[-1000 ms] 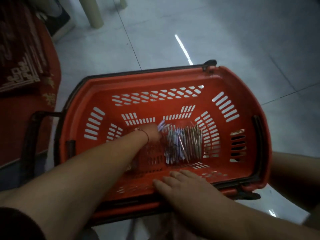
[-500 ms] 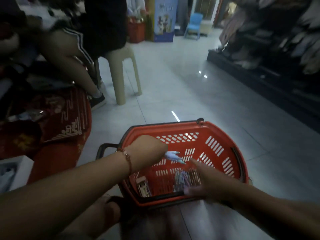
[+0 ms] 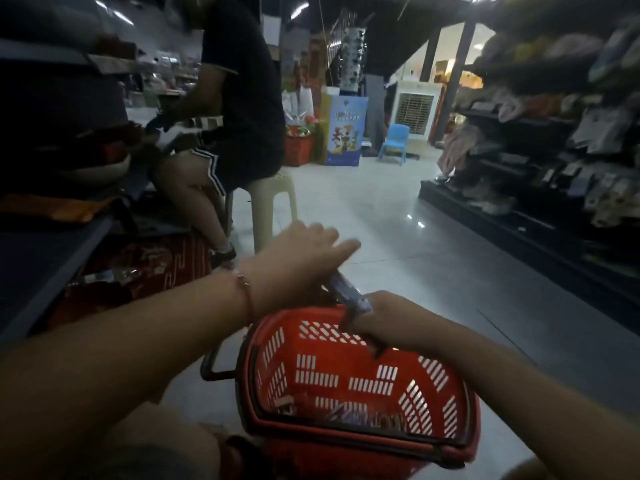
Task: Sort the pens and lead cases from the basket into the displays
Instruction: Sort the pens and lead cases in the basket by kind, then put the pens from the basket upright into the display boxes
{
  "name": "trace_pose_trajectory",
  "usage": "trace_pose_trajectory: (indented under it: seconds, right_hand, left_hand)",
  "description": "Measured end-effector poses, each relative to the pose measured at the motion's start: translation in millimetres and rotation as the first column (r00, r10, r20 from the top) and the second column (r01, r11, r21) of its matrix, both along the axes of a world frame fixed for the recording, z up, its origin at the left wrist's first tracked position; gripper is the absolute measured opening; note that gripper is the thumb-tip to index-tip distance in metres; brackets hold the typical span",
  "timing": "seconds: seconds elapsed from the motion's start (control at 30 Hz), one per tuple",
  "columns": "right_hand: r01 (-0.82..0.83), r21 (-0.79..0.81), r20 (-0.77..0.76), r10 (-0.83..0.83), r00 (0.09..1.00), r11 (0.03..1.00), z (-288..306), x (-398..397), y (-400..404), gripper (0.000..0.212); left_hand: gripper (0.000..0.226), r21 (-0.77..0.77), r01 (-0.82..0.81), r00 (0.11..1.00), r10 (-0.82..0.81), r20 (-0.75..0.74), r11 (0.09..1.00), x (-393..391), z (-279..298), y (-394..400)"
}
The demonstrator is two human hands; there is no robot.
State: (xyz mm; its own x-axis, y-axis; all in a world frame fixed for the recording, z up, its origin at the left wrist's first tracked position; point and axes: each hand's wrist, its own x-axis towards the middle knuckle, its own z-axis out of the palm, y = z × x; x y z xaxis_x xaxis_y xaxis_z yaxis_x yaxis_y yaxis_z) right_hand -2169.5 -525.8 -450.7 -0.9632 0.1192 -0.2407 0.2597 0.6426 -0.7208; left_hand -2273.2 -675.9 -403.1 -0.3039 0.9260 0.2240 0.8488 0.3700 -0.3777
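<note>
The red plastic basket [image 3: 468,422] sits on the floor between my forearms. A pile of pens and lead cases [image 3: 363,416] lies on its bottom near the front wall. My left hand [image 3: 301,252] is raised above the basket's far rim, and a bluish pack of pens [image 3: 348,295] sticks out from under it, held from below while the fingers stretch forward. My right hand [image 3: 391,318] is curled at the far rim round a dark bundle of pens, right against the end of the bluish pack.
A person sits on a beige plastic stool [image 3: 275,206] ahead on the left. A red patterned mat [image 3: 152,268] lies beside a low dark shelf at left. Stocked shelves [image 3: 554,174] line the right side. A blue chair [image 3: 393,143] stands far back.
The view lifted from the basket to the aisle. My left hand rose out of the basket with the bluish pack. My right hand moved from the near rim to the far rim and gripped pens.
</note>
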Motion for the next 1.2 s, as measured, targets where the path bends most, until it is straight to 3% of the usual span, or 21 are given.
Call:
trace_pose_trajectory:
  seconds: [0.03, 0.07, 0.1, 0.13, 0.17, 0.2, 0.23, 0.3, 0.37, 0.4, 0.5, 0.6, 0.7, 0.8, 0.9, 1.03, 1.2]
  right_hand:
    - [0.028, -0.227, 0.025, -0.023, 0.999, 0.974, 0, 6, -1, 0.012]
    - [0.044, -0.454, 0.062, -0.017, 0.998, 0.89, 1, 11, -4, 0.01]
    - [0.042, -0.639, 0.088, 0.019, 0.996, 0.768, 1, 15, -8, 0.01]
    - [0.032, -0.766, 0.1, 0.069, 0.993, 0.642, -2, 16, -13, 0.009]
    - [0.018, -0.846, 0.103, 0.129, 0.986, 0.533, -3, 17, -21, 0.009]
    - [-0.008, -0.894, 0.09, 0.197, 0.976, 0.448, -4, 17, -29, 0.008]
    - [-0.041, -0.925, 0.064, 0.261, 0.963, 0.378, -5, 16, -39, 0.007]
    - [-0.101, -0.959, -0.005, 0.341, 0.94, 0.265, -4, 15, -55, 0.012]
    - [-0.136, -0.966, -0.047, 0.367, 0.929, 0.219, -6, 14, -62, 0.021]
    - [-0.14, -0.964, -0.047, 0.371, 0.927, 0.226, -7, 12, -62, 0.026]
    - [-0.143, -0.94, -0.013, 0.385, 0.923, 0.309, -8, 9, -60, 0.032]
    - [-0.166, -0.918, 0.003, 0.426, 0.905, 0.36, -6, 3, -59, 0.037]
    - [-0.182, -0.915, 0.007, 0.465, 0.885, 0.361, 2, -3, -58, 0.04]
    - [-0.113, -0.869, 0.099, 0.392, 0.915, 0.483, 4, -10, -58, 0.038]
    - [-0.068, -0.738, 0.147, 0.258, 0.955, 0.671, 1, -22, -59, 0.03]
    - [0.032, -0.616, 0.077, 0.02, 0.997, 0.787, -6, -42, -58, 0.024]
    - [0.01, -0.558, 0.007, -0.008, 1.0, 0.83, -9, -75, -68, 0.039]
  left_hand:
    - [0.089, 0.097, -0.069, 0.993, 0.059, 0.101, 0.993, -3, 1, -11]
    - [0.098, 0.189, -0.163, 0.942, 0.096, 0.321, 0.968, -2, 1, -22]
    - [0.099, 0.23, -0.279, 0.784, 0.083, 0.616, 0.932, 3, 0, -32]
    - [0.094, 0.213, -0.362, 0.503, -0.002, 0.865, 0.907, 9, -5, -38]
    - [0.083, 0.179, -0.375, 0.191, -0.113, 0.975, 0.91, 15, -11, -42]
    - [0.071, 0.175, -0.347, -0.043, -0.202, 0.979, 0.921, 20, -21, -44]
    - [0.062, 0.205, -0.322, -0.176, -0.271, 0.946, 0.924, 26, -29, -45]
    - [0.056, 0.277, -0.355, -0.278, -0.384, 0.88, 0.893, 37, -39, -48]
    - [0.053, 0.294, -0.434, -0.273, -0.435, 0.858, 0.852, 40, -42, -50]
    - [0.051, 0.3, -0.465, -0.229, -0.441, 0.868, 0.833, 44, -41, -52]
    - [0.041, 0.291, -0.531, -0.117, -0.408, 0.905, 0.796, 53, -40, -59]
    - [0.042, 0.295, -0.596, -0.087, -0.425, 0.901, 0.747, 57, -40, -66]
    - [0.035, 0.303, -0.752, -0.09, -0.547, 0.832, 0.586, 57, -35, -70]
    - [0.029, 0.312, -0.866, 0.008, -0.613, 0.79, 0.391, 51, -37, -78]
    - [0.03, 0.359, -0.893, 0.189, -0.496, 0.847, 0.273, 41, -43, -92]
    - [0.026, 0.457, -0.819, 0.414, -0.193, 0.889, 0.346, 36, -49, -109]
    - [0.019, 0.432, -0.708, 0.572, 0.096, 0.815, 0.559, 31, -73, -130]
